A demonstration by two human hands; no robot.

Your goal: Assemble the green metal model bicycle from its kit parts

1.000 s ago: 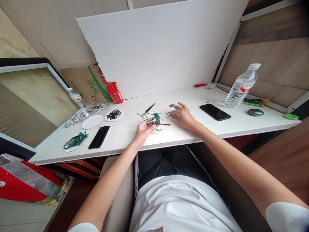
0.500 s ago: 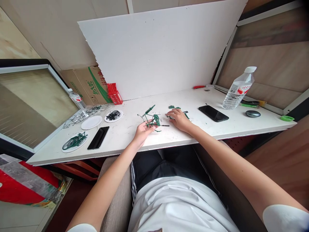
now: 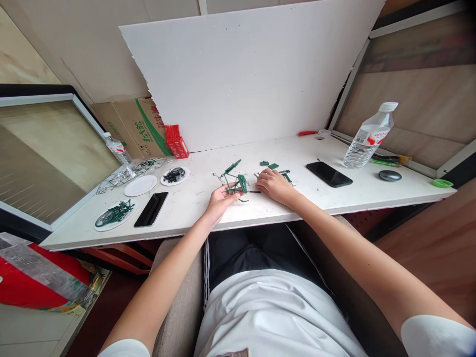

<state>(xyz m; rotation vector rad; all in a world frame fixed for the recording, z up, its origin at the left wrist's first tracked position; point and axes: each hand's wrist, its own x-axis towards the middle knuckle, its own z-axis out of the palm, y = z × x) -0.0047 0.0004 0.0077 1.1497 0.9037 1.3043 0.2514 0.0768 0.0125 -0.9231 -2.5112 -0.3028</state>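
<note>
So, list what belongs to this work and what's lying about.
Likely work: green frame in left hand; green pieces by right hand; plate of green parts; plate of black parts.

Apparently lying about: red box; left phone; right phone; big bottle.

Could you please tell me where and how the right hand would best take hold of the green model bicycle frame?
Probably by the thick green bar of the green model bicycle frame, pinched lightly from the right and above: the bar slants upward in the view, clear of the left hand, which holds the lower part. Neighbouring parts look thinner and may bend.
</note>
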